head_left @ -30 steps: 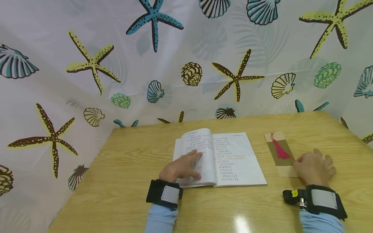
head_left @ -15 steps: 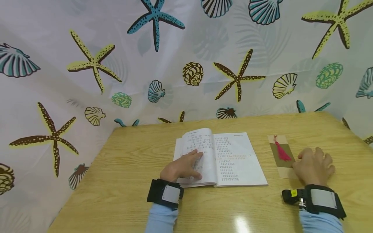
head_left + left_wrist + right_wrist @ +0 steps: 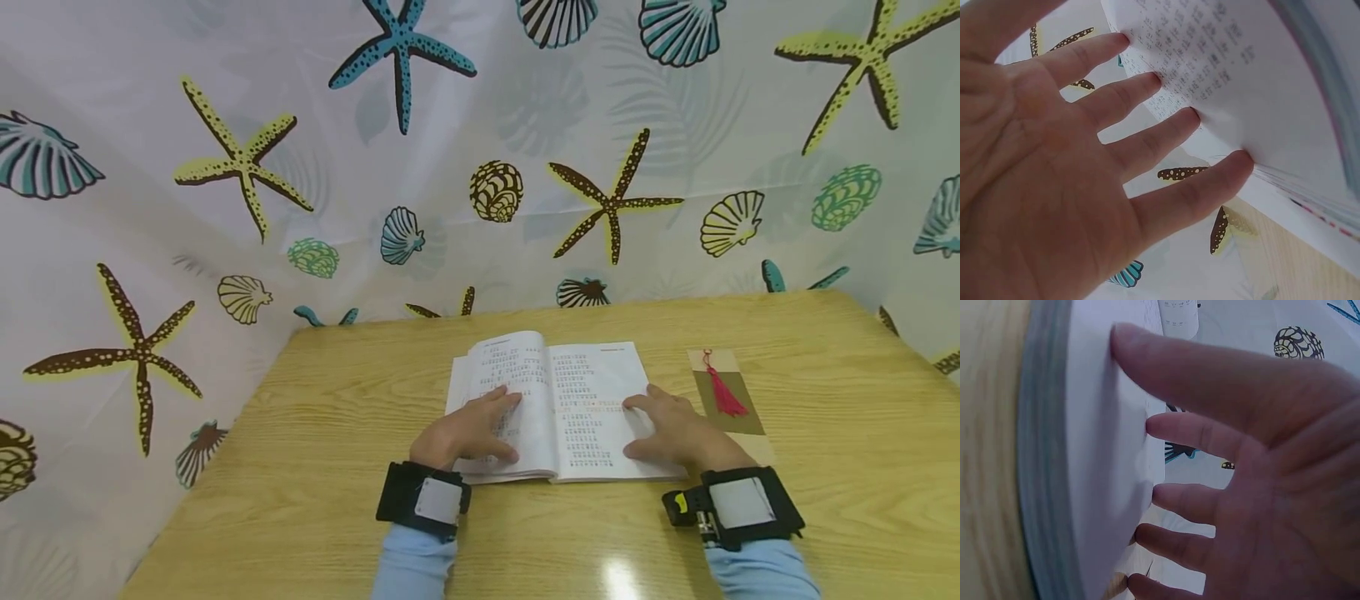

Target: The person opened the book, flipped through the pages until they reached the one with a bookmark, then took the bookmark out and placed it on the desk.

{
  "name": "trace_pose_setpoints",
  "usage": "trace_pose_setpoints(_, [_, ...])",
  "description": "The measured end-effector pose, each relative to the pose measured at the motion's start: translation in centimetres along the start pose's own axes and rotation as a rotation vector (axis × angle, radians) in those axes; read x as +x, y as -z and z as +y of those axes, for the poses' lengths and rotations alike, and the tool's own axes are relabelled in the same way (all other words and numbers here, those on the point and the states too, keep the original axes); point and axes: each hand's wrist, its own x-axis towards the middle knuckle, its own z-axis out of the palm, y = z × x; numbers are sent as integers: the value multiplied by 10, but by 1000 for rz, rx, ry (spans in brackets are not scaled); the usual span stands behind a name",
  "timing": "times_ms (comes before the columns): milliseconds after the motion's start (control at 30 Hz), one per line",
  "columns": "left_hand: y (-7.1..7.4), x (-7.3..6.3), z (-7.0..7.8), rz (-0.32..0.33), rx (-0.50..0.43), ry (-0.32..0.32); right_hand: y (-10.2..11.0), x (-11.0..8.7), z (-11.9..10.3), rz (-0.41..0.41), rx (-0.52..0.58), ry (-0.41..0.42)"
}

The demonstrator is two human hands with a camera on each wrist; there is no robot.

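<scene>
An open book [image 3: 573,433] lies on the table, its pages covered in small print. My left hand [image 3: 472,429] rests on the left page; in the left wrist view its spread fingertips [image 3: 1179,122] touch the paper. My right hand [image 3: 678,433] is over the right page near its outer edge, and in the right wrist view the thumb [image 3: 1147,356] and fingertips meet the page. Just right of the book lies a tan and brown card [image 3: 738,392] with a pink tassel [image 3: 723,393], a bookmark by its look. Its lower end is partly hidden by my right hand.
The wooden table [image 3: 322,433] spreads out on both sides of the book. Behind it hangs a white cloth [image 3: 450,183] printed with starfish and shells. Each wrist wears a black strap, the left strap [image 3: 423,500] and the right strap [image 3: 738,504].
My right hand has come away from the tasselled card and moved left onto the right page. Earlier the card shifted slightly to the right. My left hand stays on the left page.
</scene>
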Motion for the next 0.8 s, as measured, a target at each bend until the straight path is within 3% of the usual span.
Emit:
trace_pose_setpoints(100, [0, 1, 0, 2, 10, -2, -4, 1, -3, 4, -6, -50])
trace_pose_setpoints(367, [0, 2, 3, 10, 25, 1, -4, 0, -4, -2, -8, -76])
trace_pose_setpoints(500, [2, -2, -1, 51, 35, 84, -4, 1, -4, 4, -2, -84])
trace_pose_setpoints(600, [7, -9, -8, 96, -28, 182, -4, 0, -5, 4, 10, -84])
trace_pose_setpoints(667, [13, -14, -13, 126, -105, 202, -4, -1, -5, 6, 16, -81])
trace_pose_setpoints(733, [20, -19, -14, 194, -196, 124, -5, -1, -6, 8, 21, -76])
trace_pose_setpoints(800, [28, -24, -8, 268, -270, -19, -5, -1, -6, 17, 19, -61])
